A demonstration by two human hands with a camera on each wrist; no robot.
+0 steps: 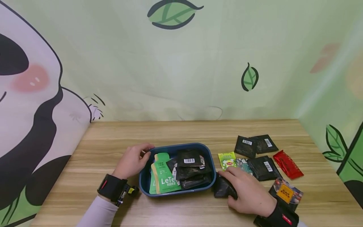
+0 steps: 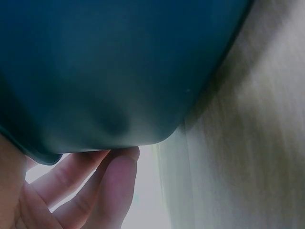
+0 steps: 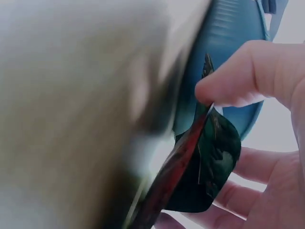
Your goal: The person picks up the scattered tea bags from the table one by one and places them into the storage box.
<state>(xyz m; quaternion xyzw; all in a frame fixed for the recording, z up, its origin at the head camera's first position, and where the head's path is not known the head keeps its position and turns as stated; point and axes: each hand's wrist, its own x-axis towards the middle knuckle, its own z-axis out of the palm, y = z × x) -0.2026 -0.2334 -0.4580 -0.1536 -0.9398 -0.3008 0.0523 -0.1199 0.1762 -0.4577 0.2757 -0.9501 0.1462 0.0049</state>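
Note:
The blue plastic bin (image 1: 178, 194) holds two green LeTe pouches (image 1: 165, 176) and several black packets (image 1: 190, 171). My left hand (image 1: 133, 160) grips its left back corner; in the left wrist view the fingers (image 2: 116, 186) curve round behind the bin wall (image 2: 109, 71). Just outside the bin's right end, my right hand (image 1: 249, 190) pinches a dark, shiny packet (image 1: 223, 186). The right wrist view shows that packet (image 3: 214, 162) between the thumb and the fingers, close beside the bin (image 3: 224, 52).
Right of the bin lie a yellow-green packet (image 1: 227, 160), a grey patterned packet (image 1: 244, 165), a red packet (image 1: 288, 164) and several black packets (image 1: 263, 168). A black packet with an orange label (image 1: 285, 193) lies beside my right wrist. Behind the wooden table (image 1: 127, 134) hangs a printed backdrop (image 1: 181, 78).

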